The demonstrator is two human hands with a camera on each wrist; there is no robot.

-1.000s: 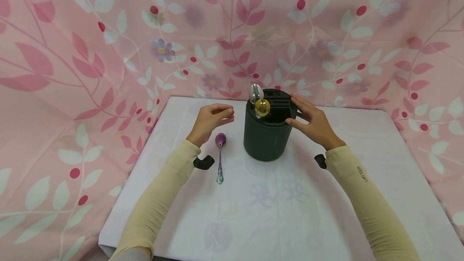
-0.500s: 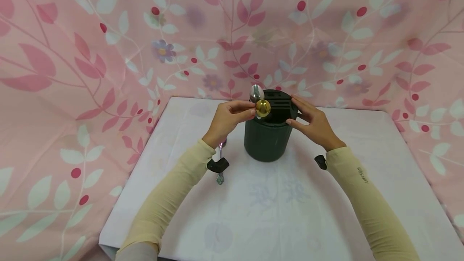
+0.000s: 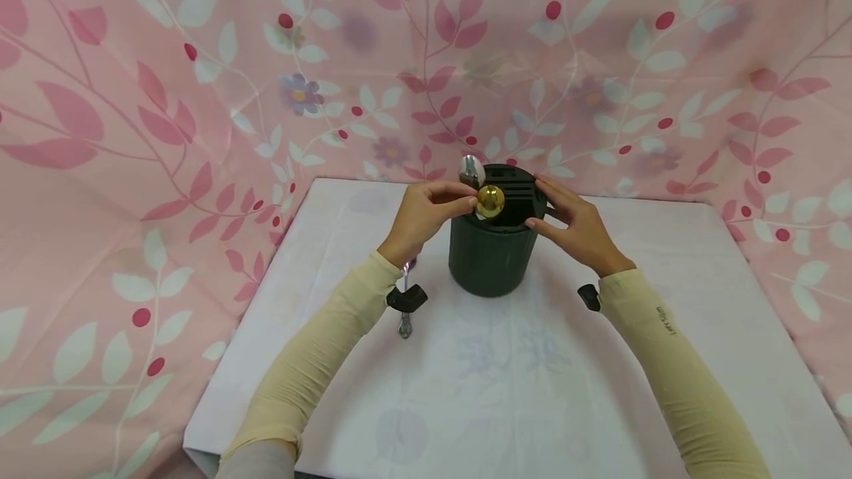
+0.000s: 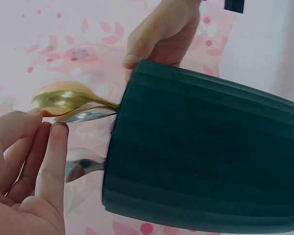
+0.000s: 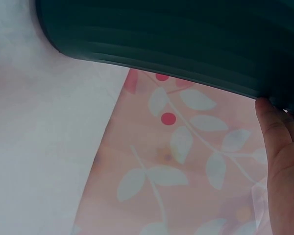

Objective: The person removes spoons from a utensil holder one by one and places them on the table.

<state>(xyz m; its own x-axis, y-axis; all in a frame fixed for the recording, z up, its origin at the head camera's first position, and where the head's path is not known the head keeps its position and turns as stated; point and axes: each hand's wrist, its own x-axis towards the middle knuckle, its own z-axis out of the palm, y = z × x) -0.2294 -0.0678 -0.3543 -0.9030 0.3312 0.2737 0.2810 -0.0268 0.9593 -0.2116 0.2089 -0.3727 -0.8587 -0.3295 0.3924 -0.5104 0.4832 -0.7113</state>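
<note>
A dark green utensil holder (image 3: 491,265) with a slotted black top stands upright on the table. Out of its left side rise a gold spoon (image 3: 491,201) and a silver spoon (image 3: 472,170), bowls up. In the left wrist view another silver spoon bowl (image 4: 85,115) lies close against the gold one. My left hand (image 3: 426,216) pinches the gold spoon's bowl at its left edge between thumb and fingertips. My right hand (image 3: 577,228) grips the holder's right rim, thumb in front and fingers farther back.
A purple spoon with an ornate handle (image 3: 404,327) lies on the white-covered table (image 3: 506,390), partly hidden under my left wrist. Pink floral cloth (image 3: 599,58) hangs behind and along the sides.
My left hand has moved right from above the purple spoon to the gold spoon and taken hold of it. The gold bowl has shifted slightly right. My right hand stays on the rim.
</note>
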